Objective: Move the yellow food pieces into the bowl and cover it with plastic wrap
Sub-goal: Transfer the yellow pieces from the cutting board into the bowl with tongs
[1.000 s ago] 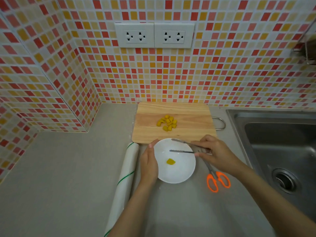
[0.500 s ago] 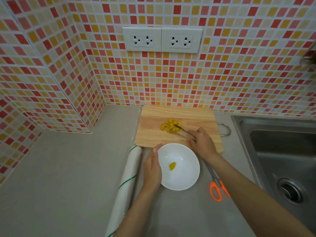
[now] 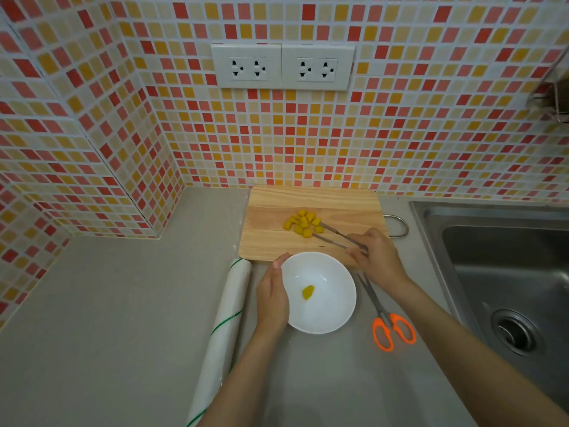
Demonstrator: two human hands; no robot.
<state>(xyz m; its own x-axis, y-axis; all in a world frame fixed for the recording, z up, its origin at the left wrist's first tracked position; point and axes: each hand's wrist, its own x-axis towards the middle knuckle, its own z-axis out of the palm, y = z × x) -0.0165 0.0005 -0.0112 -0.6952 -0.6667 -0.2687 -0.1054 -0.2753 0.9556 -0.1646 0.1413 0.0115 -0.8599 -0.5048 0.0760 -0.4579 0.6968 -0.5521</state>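
Observation:
A white bowl (image 3: 329, 315) sits on the grey counter with one yellow piece (image 3: 307, 292) inside. My left hand (image 3: 272, 295) cups the bowl's left rim. Behind it lies a wooden cutting board (image 3: 271, 238) with a small heap of yellow food pieces (image 3: 303, 224). My right hand (image 3: 377, 257) grips metal tongs (image 3: 335, 237) whose tips reach into the heap's right side around one piece. A roll of plastic wrap (image 3: 228, 322) lies left of the bowl.
Orange-handled scissors (image 3: 389, 325) lie right of the bowl, partly under my right wrist. A steel sink (image 3: 505, 272) fills the right side. Tiled walls stand behind and to the left, with two sockets (image 3: 281, 66) above the board.
My right hand carried the tongs from over the bowl to the heap on the board, where the tips now sit at the pieces. My left hand stayed on the bowl.

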